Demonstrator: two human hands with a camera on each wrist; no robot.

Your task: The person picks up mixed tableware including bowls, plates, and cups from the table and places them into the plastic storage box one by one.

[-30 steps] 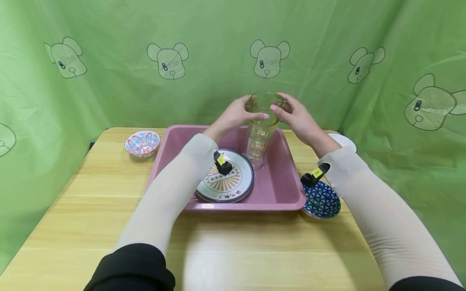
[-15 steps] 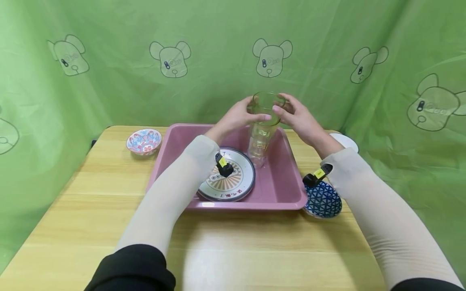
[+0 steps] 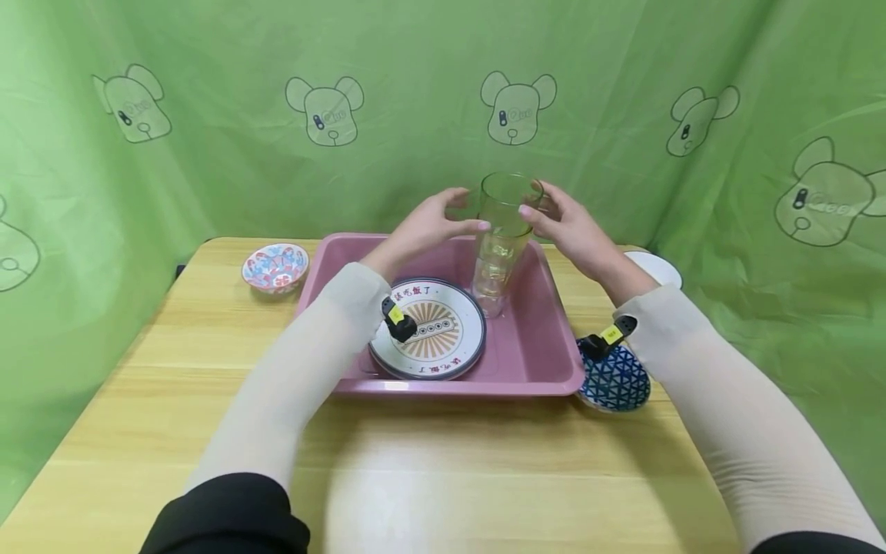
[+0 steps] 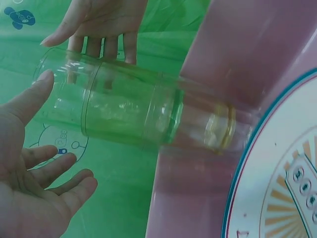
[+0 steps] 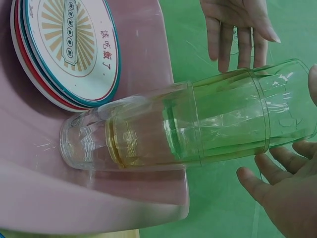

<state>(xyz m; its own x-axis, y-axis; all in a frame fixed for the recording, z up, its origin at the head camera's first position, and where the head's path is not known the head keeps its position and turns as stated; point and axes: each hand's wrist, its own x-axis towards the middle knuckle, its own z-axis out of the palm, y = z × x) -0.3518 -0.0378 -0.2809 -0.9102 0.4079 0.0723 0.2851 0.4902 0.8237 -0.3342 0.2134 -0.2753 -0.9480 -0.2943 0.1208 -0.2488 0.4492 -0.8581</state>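
A tall stack of nested glass tumblers [image 3: 500,246], clear at the bottom and yellow and green above, stands upright in the pink tray [image 3: 533,369]. My left hand [image 3: 429,227] is beside the stack on its left, fingers spread and apart from the glass in the head view. On the other side, my right hand [image 3: 564,227] is at the top tumbler, its thumb overlapping the glass near the rim. In the right wrist view the fingers [image 5: 270,171] are loosely extended with tips right along the glass. Stacked plates [image 3: 429,331] with a sunburst print lie left of the tumblers.
A pink and blue patterned bowl [image 3: 275,268] sits on the wooden table [image 3: 415,469] left of the tray. Right of it are a blue triangle-patterned bowl [image 3: 616,381] and, farther back, a white dish [image 3: 654,268]. A green curtain [image 3: 415,46] hangs behind.
My left hand has let go of the top tumbler and moved left, uncovering more of the plates. My right hand stays at the rim. The stack keeps standing in the tray.
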